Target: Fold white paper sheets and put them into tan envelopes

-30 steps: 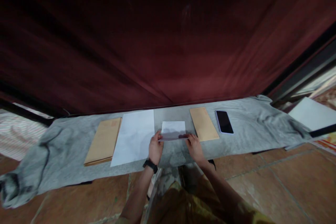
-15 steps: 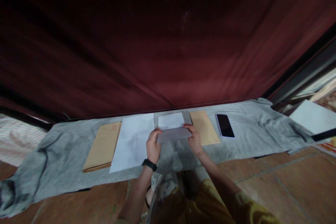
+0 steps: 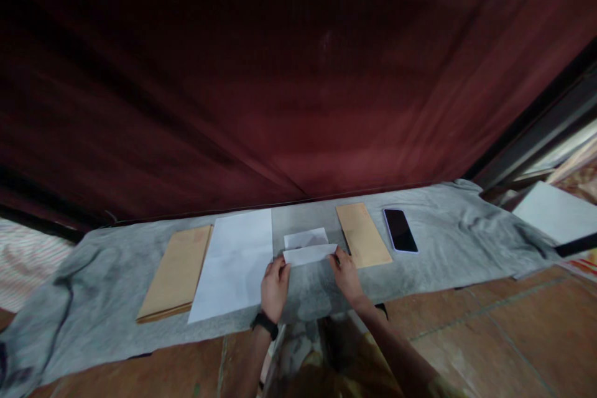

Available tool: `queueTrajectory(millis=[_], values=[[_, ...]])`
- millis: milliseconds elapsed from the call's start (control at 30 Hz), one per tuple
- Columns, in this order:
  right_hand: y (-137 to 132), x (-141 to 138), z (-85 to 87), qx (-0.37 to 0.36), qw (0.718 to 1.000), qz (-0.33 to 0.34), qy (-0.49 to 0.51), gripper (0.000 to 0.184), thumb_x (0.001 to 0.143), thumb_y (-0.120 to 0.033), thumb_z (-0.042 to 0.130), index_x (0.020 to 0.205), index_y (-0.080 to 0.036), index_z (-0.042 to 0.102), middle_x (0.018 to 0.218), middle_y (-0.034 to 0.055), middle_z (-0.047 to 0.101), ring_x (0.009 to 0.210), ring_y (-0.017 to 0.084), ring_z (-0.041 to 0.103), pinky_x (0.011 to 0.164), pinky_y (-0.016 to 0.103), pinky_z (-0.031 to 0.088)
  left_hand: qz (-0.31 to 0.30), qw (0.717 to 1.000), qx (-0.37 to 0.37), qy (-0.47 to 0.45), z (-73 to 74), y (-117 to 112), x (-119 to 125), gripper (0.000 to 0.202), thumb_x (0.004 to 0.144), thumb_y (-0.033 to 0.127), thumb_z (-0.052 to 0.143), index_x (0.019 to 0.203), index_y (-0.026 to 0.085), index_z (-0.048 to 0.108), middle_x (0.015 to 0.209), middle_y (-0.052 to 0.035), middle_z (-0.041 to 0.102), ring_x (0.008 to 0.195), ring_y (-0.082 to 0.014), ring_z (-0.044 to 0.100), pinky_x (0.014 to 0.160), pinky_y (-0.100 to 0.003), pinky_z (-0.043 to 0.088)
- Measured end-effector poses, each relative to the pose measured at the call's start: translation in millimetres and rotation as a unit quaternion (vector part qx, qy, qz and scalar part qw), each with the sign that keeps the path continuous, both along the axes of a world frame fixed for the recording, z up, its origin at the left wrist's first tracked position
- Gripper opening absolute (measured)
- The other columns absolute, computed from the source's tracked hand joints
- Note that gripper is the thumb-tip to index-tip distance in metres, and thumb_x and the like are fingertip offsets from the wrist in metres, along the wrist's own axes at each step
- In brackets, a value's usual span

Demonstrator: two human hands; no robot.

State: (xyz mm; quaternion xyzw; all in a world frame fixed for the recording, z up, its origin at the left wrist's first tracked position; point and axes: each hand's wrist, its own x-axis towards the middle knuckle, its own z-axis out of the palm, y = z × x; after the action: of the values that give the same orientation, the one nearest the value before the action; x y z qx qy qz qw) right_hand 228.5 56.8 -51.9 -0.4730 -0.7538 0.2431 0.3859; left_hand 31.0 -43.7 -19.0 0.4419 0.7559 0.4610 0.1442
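A sheet of white paper (image 3: pixel 310 254), bent across so that a far flap shows behind a near fold, is between my two hands in the middle of the grey cloth. My left hand (image 3: pixel 274 286), with a dark watch on its wrist, pinches the paper's left end. At the right end, my right hand (image 3: pixel 345 273) grips the paper between thumb and fingers. Left of my left hand lies a larger flat white sheet (image 3: pixel 233 261). A brown envelope (image 3: pixel 364 236) rests just beyond my right hand.
A stack of brown envelopes (image 3: pixel 175 273) lies at the left, beside the large white sheet. To the right is a phone (image 3: pixel 400 230) with a dark screen. The grey cloth (image 3: pixel 448 249) covers the long surface, and a dark red curtain (image 3: pixel 298 106) hangs behind it.
Both hands have come down lower in the view with the paper. Its near part has turned from a shaded face to a brighter, narrower strip, and the far flap looks smaller.
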Motion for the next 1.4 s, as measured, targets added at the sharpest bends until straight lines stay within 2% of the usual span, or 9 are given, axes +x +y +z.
queueTrajectory(millis=[200,433,633,800,900,1000,1100,1267,1400], values=[[0,-8,-0.6,0.051,0.997,-0.027,-0.054,0.038,0.102,-0.030,0.039,0.136,-0.020,0.052,0.117,0.0120,0.071,0.105,0.025,0.068,0.094,0.039,0.052,0.040,0.999,-0.019,0.024,-3.1,15,6,0.038,0.087,0.034,0.057,0.123,0.021,0.061,0.084,-0.0044,0.068,0.081,-0.0231,0.066,0.077,-0.036,0.052],[5,-18,1.5,0.043,0.993,-0.059,-0.097,0.039,0.104,-0.031,0.035,0.135,-0.015,0.052,0.109,0.0149,0.072,0.103,0.027,0.068,0.094,0.040,0.049,0.076,0.994,-0.042,0.072,-6.8,18,17,0.055,0.089,0.033,0.054,0.141,0.017,0.048,0.091,-0.0073,0.065,0.085,-0.0242,0.064,0.078,-0.037,0.051],[5,-19,2.1,0.039,0.994,-0.065,-0.085,0.034,0.103,-0.027,0.037,0.128,-0.016,0.056,0.107,0.0125,0.072,0.104,0.024,0.066,0.094,0.036,0.047,0.099,0.992,-0.017,0.071,-15.0,18,19,0.054,0.090,0.036,0.054,0.141,0.016,0.049,0.094,-0.0091,0.066,0.089,-0.0257,0.064,0.080,-0.038,0.051],[7,-11,2.7,-0.036,0.998,-0.030,-0.034,0.023,0.095,-0.022,0.047,0.110,-0.019,0.064,0.100,0.0082,0.070,0.095,0.022,0.065,0.088,0.033,0.048,0.058,0.997,-0.006,0.056,-21.0,10,15,0.031,0.089,0.032,0.053,0.113,0.018,0.066,0.095,-0.0094,0.070,0.092,-0.0263,0.064,0.086,-0.041,0.052],[8,0,4.9,-0.057,0.998,0.024,0.028,0.020,0.088,-0.017,0.049,0.098,-0.020,0.066,0.098,0.0065,0.070,0.094,0.021,0.064,0.087,0.032,0.049,0.029,0.999,-0.003,0.026,-22.4,1,9,0.021,0.087,0.030,0.054,0.097,0.019,0.069,0.092,-0.0080,0.071,0.089,-0.0247,0.065,0.085,-0.041,0.053],[8,12,8.1,-0.054,0.989,0.121,0.063,0.020,0.079,-0.013,0.054,0.090,-0.021,0.068,0.106,0.0081,0.070,0.104,0.023,0.063,0.092,0.036,0.047,-0.043,0.999,0.019,0.011,-21.3,-9,5,0.021,0.085,0.021,0.052,0.094,0.022,0.071,0.099,-0.0071,0.072,0.098,-0.0236,0.067,0.090,-0.040,0.054],[5,21,10.5,-0.060,0.982,0.175,0.036,0.027,0.071,-0.013,0.060,0.096,-0.021,0.070,0.115,0.0095,0.067,0.111,0.027,0.060,0.097,0.039,0.045,-0.099,0.994,0.028,0.031,-19.0,-15,4,0.030,0.081,0.012,0.051,0.098,0.024,0.072,0.107,-0.0064,0.073,0.105,-0.0235,0.066,0.095,-0.042,0.054],[2,23,9.9,-0.061,0.988,0.144,0.011,0.041,0.071,-0.006,0.053,0.104,-0.021,0.071,0.112,0.0079,0.068,0.110,0.025,0.060,0.098,0.039,0.044,-0.098,0.989,0.023,0.105,-14.5,-14,3,0.053,0.067,-0.003,0.045,0.103,0.025,0.073,0.110,-0.0034,0.074,0.111,-0.0232,0.064,0.101,-0.044,0.052],[4,16,7.1,-0.056,0.992,0.107,0.023,0.044,0.075,-0.001,0.048,0.103,-0.023,0.074,0.105,0.0063,0.070,0.105,0.023,0.061,0.097,0.038,0.046,-0.100,0.985,0.020,0.136,-10.4,-6,-4,0.056,0.066,-0.004,0.043,0.104,0.025,0.073,0.110,-0.0031,0.073,0.115,-0.0234,0.062,0.105,-0.044,0.051]])
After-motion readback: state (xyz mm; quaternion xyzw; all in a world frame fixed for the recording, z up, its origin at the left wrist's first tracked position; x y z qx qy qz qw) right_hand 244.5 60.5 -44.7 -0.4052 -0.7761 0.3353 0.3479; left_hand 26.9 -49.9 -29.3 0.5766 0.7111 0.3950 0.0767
